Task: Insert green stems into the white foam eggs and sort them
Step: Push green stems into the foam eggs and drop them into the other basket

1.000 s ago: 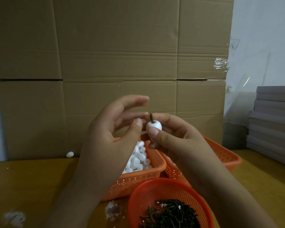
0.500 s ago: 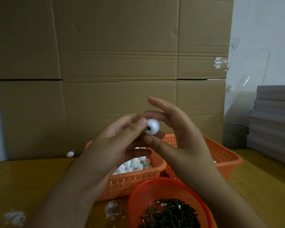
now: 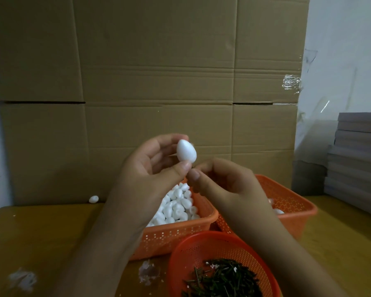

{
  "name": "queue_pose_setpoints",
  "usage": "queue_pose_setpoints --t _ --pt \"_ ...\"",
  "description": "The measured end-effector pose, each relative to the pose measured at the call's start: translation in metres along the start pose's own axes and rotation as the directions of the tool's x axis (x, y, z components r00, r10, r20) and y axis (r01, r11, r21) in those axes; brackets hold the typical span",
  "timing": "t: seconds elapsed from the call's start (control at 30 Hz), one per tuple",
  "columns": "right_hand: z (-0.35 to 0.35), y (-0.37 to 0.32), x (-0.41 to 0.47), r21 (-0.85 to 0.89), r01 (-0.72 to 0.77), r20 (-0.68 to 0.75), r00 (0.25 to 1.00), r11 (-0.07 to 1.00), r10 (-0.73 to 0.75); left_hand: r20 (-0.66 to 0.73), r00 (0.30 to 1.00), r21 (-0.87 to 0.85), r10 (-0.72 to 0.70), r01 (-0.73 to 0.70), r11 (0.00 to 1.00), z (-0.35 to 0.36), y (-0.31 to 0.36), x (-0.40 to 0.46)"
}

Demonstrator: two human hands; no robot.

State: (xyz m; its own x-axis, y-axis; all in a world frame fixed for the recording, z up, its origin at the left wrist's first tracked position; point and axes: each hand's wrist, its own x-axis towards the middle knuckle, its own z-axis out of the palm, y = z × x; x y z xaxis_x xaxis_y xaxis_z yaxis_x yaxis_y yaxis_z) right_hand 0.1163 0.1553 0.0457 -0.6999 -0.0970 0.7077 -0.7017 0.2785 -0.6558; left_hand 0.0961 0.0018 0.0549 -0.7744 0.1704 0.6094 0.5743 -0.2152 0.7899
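My left hand (image 3: 150, 174) holds a white foam egg (image 3: 186, 151) up in front of me, gripped between thumb and fingertips, narrow end pointing down. My right hand (image 3: 223, 185) is right beside it, fingers curled, with thumb and forefinger pinched together at the egg's lower tip. The green stem is hidden inside that pinch. Below, an orange rectangular basket (image 3: 180, 232) holds a pile of plain foam eggs (image 3: 176, 206). A round orange basket (image 3: 201, 239) at the front holds loose green stems (image 3: 221, 279). A second rectangular basket (image 3: 287, 200) stands behind my right wrist.
A cardboard wall (image 3: 159, 82) closes off the back of the wooden table. One loose egg (image 3: 93, 199) lies at its foot on the left. Foam scraps (image 3: 23, 279) lie at the front left. A stack of grey boards (image 3: 360, 159) fills the right side.
The egg has passed from my right hand's pinch into my left hand and turned narrow end down. The stem that showed earlier is now hidden between my fingertips.
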Motion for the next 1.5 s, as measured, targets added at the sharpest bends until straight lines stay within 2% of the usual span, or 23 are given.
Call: queue_pose_setpoints --t 0.3,0.5,0.63,0.77,0.93,1.07,1.13,1.2,1.27,1.37,1.5 --pt "-0.003 0.008 0.003 -0.064 -0.031 -0.08 0.996 0.997 0.026 0.003 0.996 0.14 0.084 -0.084 0.987 0.004 -0.003 -0.001" --pt "0.0 0.008 0.001 -0.106 0.042 -0.09 0.995 0.993 -0.052 -0.042 0.992 0.171 0.116 -0.107 0.979 0.01 -0.001 -0.002" --pt "0.002 0.009 0.0 -0.224 0.119 -0.11 0.983 0.967 -0.147 -0.051 0.989 0.165 0.14 -0.13 0.978 0.012 0.0 -0.004" --pt "0.001 0.008 0.0 -0.194 0.142 -0.107 0.981 0.971 -0.165 -0.055 0.987 0.145 0.151 -0.142 0.979 0.014 0.001 -0.005" --pt "0.002 0.009 0.0 -0.073 0.068 -0.073 0.995 0.995 -0.073 -0.061 0.989 0.151 0.138 -0.128 0.98 0.013 -0.001 -0.004" --pt "0.002 0.017 0.003 0.011 -0.109 -0.008 0.994 0.994 0.11 -0.061 0.995 0.328 0.074 -0.051 0.943 0.005 -0.006 -0.002" --pt "-0.009 0.025 0.008 -0.032 -0.221 -0.005 0.975 0.975 0.221 -0.044 0.999 0.45 0.005 0.015 0.893 -0.004 -0.008 0.002" --pt "-0.024 0.035 0.012 -0.207 -0.32 0.003 0.945 0.925 0.328 -0.062 0.998 0.547 -0.023 0.053 0.835 -0.013 -0.007 0.005" --pt "-0.04 0.05 0.016 -0.399 -0.358 -0.093 0.932 0.844 0.352 -0.12 0.993 0.572 0.007 0.063 0.818 -0.021 -0.005 0.008" --pt "-0.064 0.07 0.017 -0.673 -0.405 -0.279 0.914 0.619 0.295 -0.175 0.984 0.586 0.038 0.073 0.807 -0.031 -0.002 0.009" --pt "-0.082 0.089 0.016 -0.771 -0.496 -0.307 0.839 0.399 0.45 -0.219 0.974 0.582 0.062 0.08 0.809 -0.039 0.002 0.009"
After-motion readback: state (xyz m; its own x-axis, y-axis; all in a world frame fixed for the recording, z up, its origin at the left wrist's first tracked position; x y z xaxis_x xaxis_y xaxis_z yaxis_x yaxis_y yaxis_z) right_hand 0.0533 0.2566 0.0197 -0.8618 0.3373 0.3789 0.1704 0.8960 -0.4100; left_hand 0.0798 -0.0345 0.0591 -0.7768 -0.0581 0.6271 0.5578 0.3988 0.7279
